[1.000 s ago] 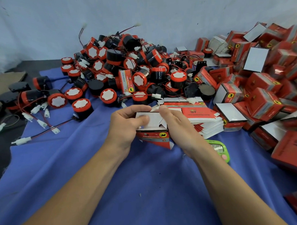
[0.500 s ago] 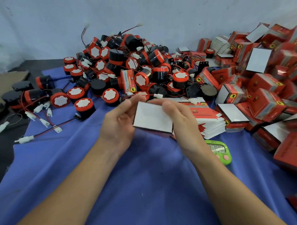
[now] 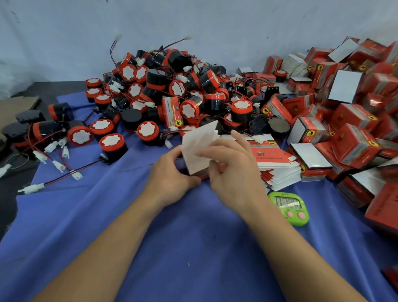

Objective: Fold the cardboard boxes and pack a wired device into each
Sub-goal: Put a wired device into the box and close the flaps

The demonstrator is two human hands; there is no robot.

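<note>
Cardboard box (image 3: 199,148) btwn left hand (image 3: 171,174) & right hand (image 3: 232,170), above cloth (image 3: 197,252)

box (image 3: 198,148) (motion-blurred), underside hidden

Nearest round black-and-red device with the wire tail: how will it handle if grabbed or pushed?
The round black-and-red wired device stands on its flat end, so probably stable; on its side it would likely roll. Its thin wire with white plug looks floppy and may snag neighbours.

The stack of flat boxes (image 3: 275,160) is showing what looks like a large "ST"; finer print and digits on the green timer (image 3: 288,207) are blurring beyond reading.
</note>
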